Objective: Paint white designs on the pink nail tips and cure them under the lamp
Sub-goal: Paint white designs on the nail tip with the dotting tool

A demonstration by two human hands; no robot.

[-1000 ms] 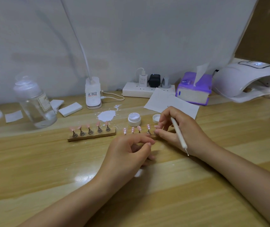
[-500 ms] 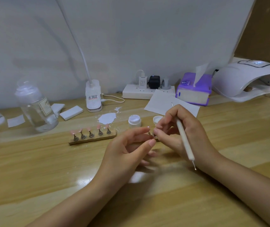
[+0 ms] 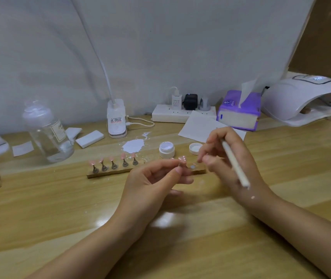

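Both hands have lifted off the strip: left hand (image 3: 156,178) pinches a dotted nail tip (image 3: 182,161); right hand (image 3: 227,158), gripping the pen (image 3: 234,163), hovers just right of it.

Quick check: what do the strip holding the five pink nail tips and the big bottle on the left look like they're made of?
The long strip base looks like unfinished light wood: tan, matte, blocky edges. Its small tip stands look like metal, dark and glinting. The large clear bottle looks like transparent plastic or glass; the picture leaves that open. Its cap is frosted and translucent.

Pale grey wall (image 3: 180,47), glossy wooden desk (image 3: 40,208), brown panel (image 3: 325,33)
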